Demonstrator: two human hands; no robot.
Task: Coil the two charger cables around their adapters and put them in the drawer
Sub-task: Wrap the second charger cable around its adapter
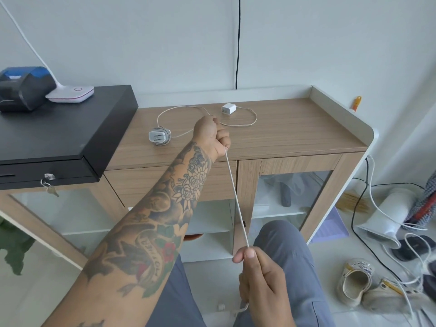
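1. White braided cable (236,201) is being held taut between the two hands, running in a straight line from the bench (295,128) edge down toward the lap.
2. The upper end of this taut span is being gripped by the left hand (212,138), whose grip is curled into a fist around the cable above the front part of the wooden bench.
3. The lower end is being pinched by the right hand (262,279), its grip pressed together on the cable between thumb and forefinger; a loose tail with a small connector (221,307) is hanging below this hand.
4. Beyond the left hand, the same cable is being led in a loop across the bench to a white adapter (228,107), which is lying near the back edge.
5. A second adapter (159,137), with cable partly wound around it, is lying on the bench to the left of the left hand; its remaining cable (169,112) is being left in a loose arc on the surface.
6. A closed drawer (146,182) is being shown in the bench front, below the left forearm.
7. A black box (66,128) is occupying the left end of the bench.
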